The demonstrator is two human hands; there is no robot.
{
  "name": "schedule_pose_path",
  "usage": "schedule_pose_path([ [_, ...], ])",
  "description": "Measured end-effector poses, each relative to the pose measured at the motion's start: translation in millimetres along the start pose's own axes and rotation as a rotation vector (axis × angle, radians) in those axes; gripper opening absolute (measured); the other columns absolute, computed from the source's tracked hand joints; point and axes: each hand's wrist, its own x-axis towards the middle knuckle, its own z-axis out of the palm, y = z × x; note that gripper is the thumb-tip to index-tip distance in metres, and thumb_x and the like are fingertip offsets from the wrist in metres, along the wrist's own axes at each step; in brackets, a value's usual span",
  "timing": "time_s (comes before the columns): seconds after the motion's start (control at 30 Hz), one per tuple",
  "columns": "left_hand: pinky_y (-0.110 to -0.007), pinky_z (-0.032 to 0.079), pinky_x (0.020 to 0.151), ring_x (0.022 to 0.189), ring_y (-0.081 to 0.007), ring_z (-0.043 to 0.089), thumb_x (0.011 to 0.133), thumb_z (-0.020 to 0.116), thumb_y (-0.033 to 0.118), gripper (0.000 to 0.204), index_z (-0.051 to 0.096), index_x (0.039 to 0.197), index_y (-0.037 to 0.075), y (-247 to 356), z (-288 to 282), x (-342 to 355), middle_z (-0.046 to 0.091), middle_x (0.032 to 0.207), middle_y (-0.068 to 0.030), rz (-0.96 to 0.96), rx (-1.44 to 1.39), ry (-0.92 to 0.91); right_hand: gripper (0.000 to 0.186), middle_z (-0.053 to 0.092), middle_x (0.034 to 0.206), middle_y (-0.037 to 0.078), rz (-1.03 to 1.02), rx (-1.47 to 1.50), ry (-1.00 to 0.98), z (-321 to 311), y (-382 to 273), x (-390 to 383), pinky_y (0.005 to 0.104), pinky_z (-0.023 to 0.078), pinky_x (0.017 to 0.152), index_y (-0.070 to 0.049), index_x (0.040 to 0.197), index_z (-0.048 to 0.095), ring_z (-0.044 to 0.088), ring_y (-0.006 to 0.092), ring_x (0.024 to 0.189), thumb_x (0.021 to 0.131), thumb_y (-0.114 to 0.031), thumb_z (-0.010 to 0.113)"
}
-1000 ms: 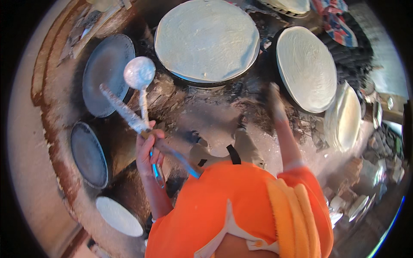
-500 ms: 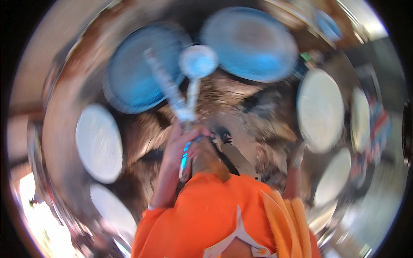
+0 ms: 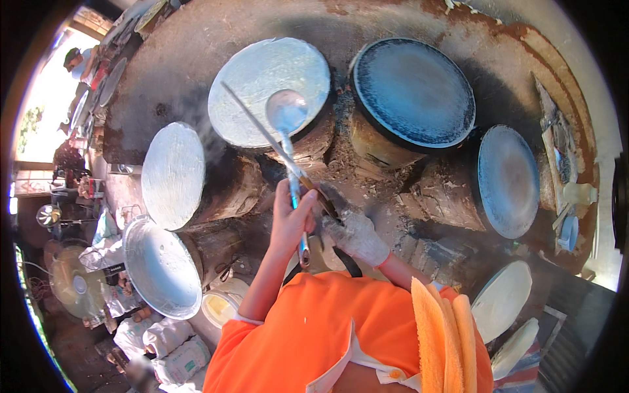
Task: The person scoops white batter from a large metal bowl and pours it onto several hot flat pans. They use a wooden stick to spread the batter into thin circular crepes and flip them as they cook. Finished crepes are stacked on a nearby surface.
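Observation:
My bare left hand (image 3: 291, 216) is closed round the handle of a long ladle (image 3: 293, 154). The ladle's round bowl, with whitish liquid in it, is over the front left griddle (image 3: 239, 72), which carries a white, batter-like layer. A long thin flat spatula (image 3: 252, 119) crosses the ladle's handle beside my left fingers and slants out over the same griddle. Its dark handle end reaches my right hand (image 3: 357, 237), which wears a pale, soiled glove and is closed on it. Some of the gloved fingers are hidden.
Two dark bluish griddles, front right (image 3: 416, 92) and right (image 3: 509, 180), show no white layer. A white-coated griddle (image 3: 173, 177) is at left, above a metal basin (image 3: 134, 281) of white liquid. A fan (image 3: 78, 285) and sacks (image 3: 180, 360) stand lower left; pale discs (image 3: 501, 301) lie lower right.
My view has turned left, shifting the griddles rightward in the picture. My right hand has come from beside a white disc at right to the spatula's handle. My left hand keeps the ladle.

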Motion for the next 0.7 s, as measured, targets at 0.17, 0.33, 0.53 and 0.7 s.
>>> schedule_pose_path([
  [0.17, -0.021, 0.030, 0.033, 0.037, -0.0051, 0.035, 0.089, 0.049, 0.009, 0.028, 0.036, 0.114, 0.004, 23.5, -129.1, -25.6, 0.060, 0.098, -0.0156, 0.012, -0.167, 0.054, 0.020, 0.055, 0.079, 0.000, -0.065, 0.209, 0.559, 12.9, 18.0, 47.7, 0.0198, 0.042, 0.061, -0.006, 0.098, 0.055, 0.047, 0.0054, 0.066, 0.092, -0.023, 0.046],
  [0.33, -0.020, 0.028, 0.031, 0.036, -0.0051, 0.034, 0.089, 0.048, 0.007, 0.027, 0.038, 0.114, 0.006, 38.4, -234.8, -52.8, 0.059, 0.085, -0.0114, 0.013, -0.248, 0.092, 0.025, 0.051, 0.061, 0.001, 0.307, 0.156, 0.779, -58.6, 11.2, 113.4, 0.0262, 0.035, 0.035, -0.011, 0.100, 0.050, 0.041, 0.0103, 0.040, 0.089, -0.034, 0.051],
  [0.53, -0.018, 0.026, 0.031, 0.036, -0.0034, 0.031, 0.089, 0.045, 0.004, 0.028, 0.038, 0.116, 0.006, 44.2, -301.6, -87.0, 0.058, 0.083, -0.0085, 0.063, -0.305, 0.373, 0.023, 0.050, 0.061, 0.002, 0.332, 0.231, 0.872, -13.0, -18.1, 184.0, 0.0275, 0.035, 0.035, -0.015, 0.108, 0.048, 0.041, 0.0117, 0.039, 0.090, -0.029, 0.049],
  [0.7, -0.016, 0.024, 0.031, 0.036, -0.0021, 0.029, 0.090, 0.045, 0.004, 0.028, 0.039, 0.117, 0.006, 47.2, -318.4, -101.9, 0.057, 0.080, -0.0059, 0.093, -0.338, 0.465, 0.022, 0.049, 0.060, 0.002, 0.479, 0.392, 0.690, -8.7, -30.7, 196.9, 0.0300, 0.036, 0.034, -0.016, 0.107, 0.048, 0.043, 0.0146, 0.039, 0.090, -0.029, 0.049],
])
